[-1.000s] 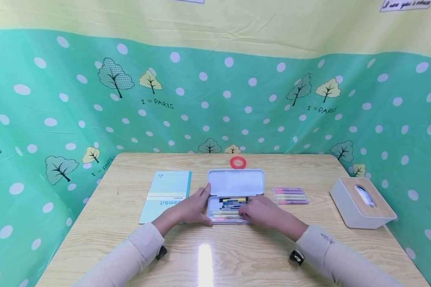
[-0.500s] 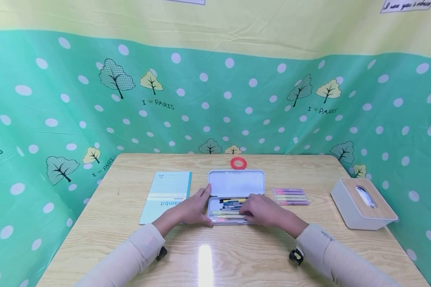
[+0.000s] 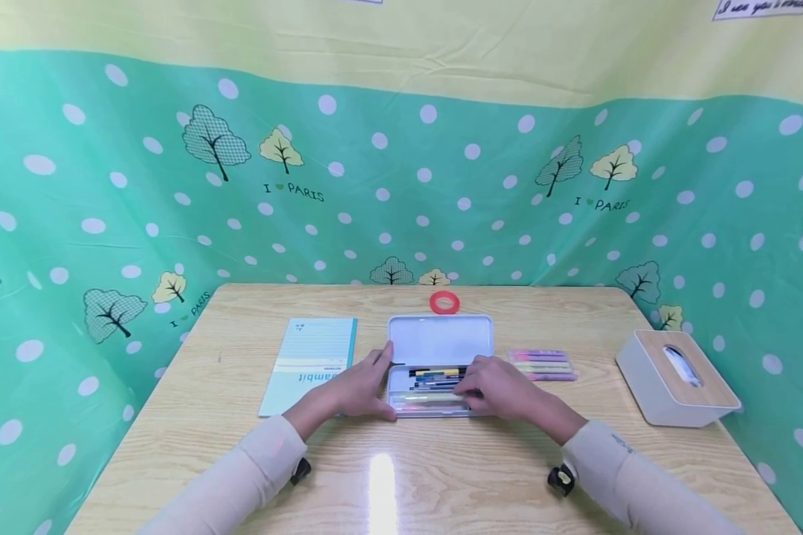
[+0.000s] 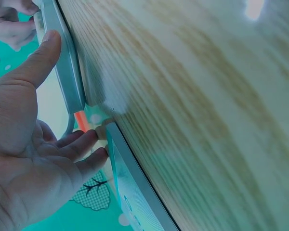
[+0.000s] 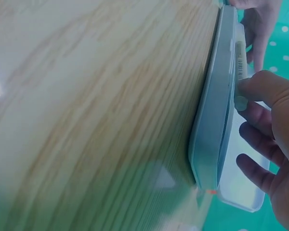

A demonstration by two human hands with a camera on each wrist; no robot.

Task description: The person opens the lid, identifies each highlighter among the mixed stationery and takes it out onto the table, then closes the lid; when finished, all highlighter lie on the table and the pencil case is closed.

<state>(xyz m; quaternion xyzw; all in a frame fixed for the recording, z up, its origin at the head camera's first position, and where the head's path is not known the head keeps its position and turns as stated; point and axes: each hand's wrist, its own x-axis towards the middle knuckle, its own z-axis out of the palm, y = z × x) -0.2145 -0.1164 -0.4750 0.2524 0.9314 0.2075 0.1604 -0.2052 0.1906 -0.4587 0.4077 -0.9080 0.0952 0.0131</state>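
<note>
A white pencil case (image 3: 440,340) lies with its lid folded back, holding several pens (image 3: 435,377) in its rear part and pale highlighters at the front. My left hand (image 3: 358,388) is at the case's left end, thumb on its front corner and fingers by the hinge. In the left wrist view that thumb (image 4: 47,50) lies along the case wall, other fingers loosely extended. My right hand (image 3: 498,386) reaches over the case's right end. Its thumb and index finger pinch a pale yellow highlighter (image 5: 240,60) with a barcode, close over the case's front rim.
A light-blue notebook (image 3: 308,364) lies left of the case. To the right are a clear pack of highlighters (image 3: 542,365) and a tissue box (image 3: 676,379) with a wood-look top. A red tape roll (image 3: 444,302) sits behind the lid.
My right hand has shifted slightly right, with its fingers at the end of the pale highlighter. The left hand stays at the case's left end.
</note>
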